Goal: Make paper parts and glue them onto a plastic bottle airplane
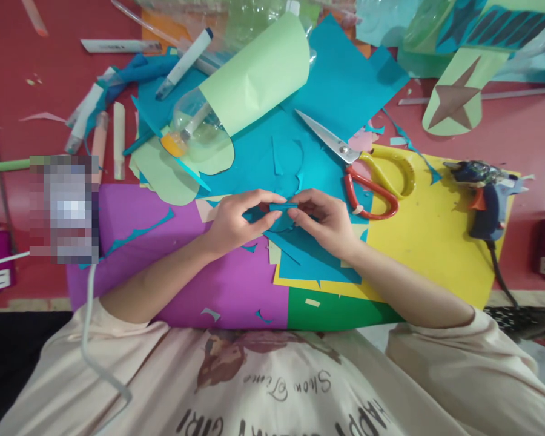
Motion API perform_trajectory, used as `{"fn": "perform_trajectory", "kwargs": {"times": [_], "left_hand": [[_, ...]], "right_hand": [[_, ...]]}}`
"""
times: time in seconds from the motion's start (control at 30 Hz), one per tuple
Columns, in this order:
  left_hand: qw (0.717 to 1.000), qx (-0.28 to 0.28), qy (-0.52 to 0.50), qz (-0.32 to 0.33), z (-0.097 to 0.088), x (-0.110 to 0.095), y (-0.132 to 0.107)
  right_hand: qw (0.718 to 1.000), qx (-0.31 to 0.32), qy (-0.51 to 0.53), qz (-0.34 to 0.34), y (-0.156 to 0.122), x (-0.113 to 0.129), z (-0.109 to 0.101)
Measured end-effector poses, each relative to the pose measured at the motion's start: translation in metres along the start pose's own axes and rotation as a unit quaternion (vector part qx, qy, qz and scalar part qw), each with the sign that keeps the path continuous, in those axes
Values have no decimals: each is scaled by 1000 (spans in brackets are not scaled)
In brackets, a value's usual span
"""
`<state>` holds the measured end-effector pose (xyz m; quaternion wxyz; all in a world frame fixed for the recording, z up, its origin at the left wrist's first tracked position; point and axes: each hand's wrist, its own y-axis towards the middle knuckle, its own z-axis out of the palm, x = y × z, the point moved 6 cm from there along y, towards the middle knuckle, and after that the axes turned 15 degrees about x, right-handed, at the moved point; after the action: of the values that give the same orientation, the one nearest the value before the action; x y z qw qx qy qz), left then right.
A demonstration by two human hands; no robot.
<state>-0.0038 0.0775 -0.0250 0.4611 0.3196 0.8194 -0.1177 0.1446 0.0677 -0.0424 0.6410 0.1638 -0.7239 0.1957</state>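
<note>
Between the fingertips of both hands is a small folded strip of blue paper (283, 207). My left hand (240, 219) pinches its left end with thumb and fingers. At the right end, my right hand (326, 221) pinches it in the same way. Below and behind the fingers lie blue paper sheets (254, 154) with cut pieces on top. Scissors (345, 151) with one red and one yellow handle rest open just beyond my right hand. A clear plastic bottle with an orange cap (175, 145), wrapped in pale green paper (263, 72), lies on its side farther back.
Markers (184, 63) are scattered at the back left. A glue gun (488, 203) with a black cord lies at the right on yellow paper (418, 242). Purple paper (236, 284) spreads near my left forearm. A pale green piece with a brown star (456, 100) is at the back right.
</note>
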Motion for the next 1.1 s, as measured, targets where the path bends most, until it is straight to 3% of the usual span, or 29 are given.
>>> {"fn": "perform_trajectory", "kwargs": {"times": [0.33,0.77,1.1], "left_hand": [[1000,-1,-15,-13,-1,0,1],[998,-33,14,42,-3,-6,1],[1000,-26,-14,10,-2,0,1]], "right_hand": [[999,-6,-11,-39,-1,2,-1],[999,0,-27,-44,0,1,0],[992,-33,-90,-81,-3,7,-3]]}}
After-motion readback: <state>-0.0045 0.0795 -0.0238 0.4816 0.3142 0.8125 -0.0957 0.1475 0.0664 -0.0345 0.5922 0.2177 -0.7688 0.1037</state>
